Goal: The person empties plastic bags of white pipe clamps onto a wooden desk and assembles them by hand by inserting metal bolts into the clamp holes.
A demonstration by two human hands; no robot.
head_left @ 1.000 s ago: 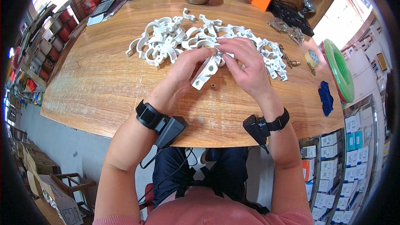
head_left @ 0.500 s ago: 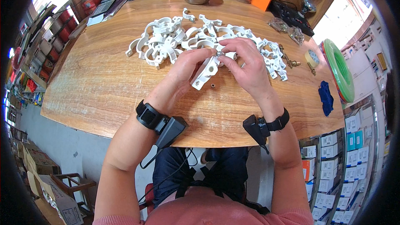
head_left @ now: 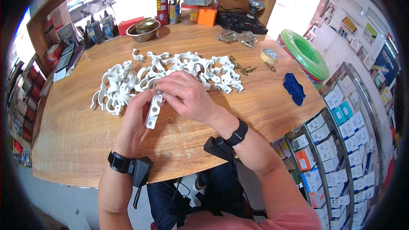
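Between my hands is a white pipe clamp (head_left: 154, 111), its flat strip with holes tilted toward me. My left hand (head_left: 135, 111) is closed around its left side, thumb near the upper end. My right hand (head_left: 190, 96) pinches a small shiny metal fastener (head_left: 159, 93) at that upper end; whether it is a nut or a bolt head is hidden by the fingers. A small loose nut (head_left: 169, 120) lies on the wooden table (head_left: 85, 140), just right of the clamp. White pipe clamps (head_left: 114, 83) are heaped beyond my hands, more of them (head_left: 221, 74) to the right.
Brass-coloured bolts (head_left: 245, 69), a tape roll (head_left: 268, 55) and a blue cloth (head_left: 294, 88) lie to the right. Green coiled tubing (head_left: 304, 53) stands at the table's right edge. At the back are metal bowls (head_left: 144, 34), an orange box (head_left: 207, 17) and clear plastic bags (head_left: 238, 37).
My view has swung to the right and up, so the table's contents sit further left and lower. Both hands stay on the clamp, with the right fingers still at the metal fastener.
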